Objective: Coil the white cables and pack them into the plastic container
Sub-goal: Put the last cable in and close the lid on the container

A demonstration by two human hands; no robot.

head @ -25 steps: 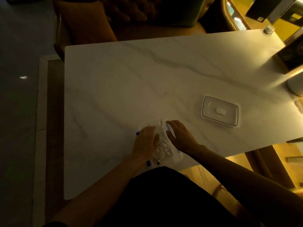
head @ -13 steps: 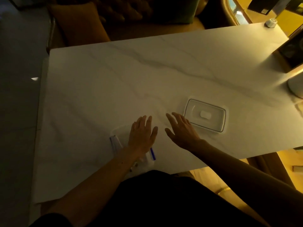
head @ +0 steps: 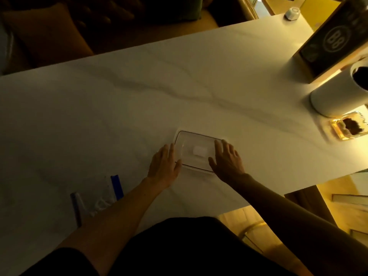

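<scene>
Clear lid [head: 196, 150], flanked by left hand [head: 164, 168] and right hand [head: 227, 162], both released, may be skidded off desk [head: 139, 96] if nudged.

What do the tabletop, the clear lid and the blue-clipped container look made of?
Tabletop: looks like polished marble or a marble-print slab, white with grey veins and a soft sheen; cannot tell which. Lid: clear hard plastic, the table shows through; white patch at its centre. Container: clear glossy plastic too, with blue clips, probably plastic.
</scene>
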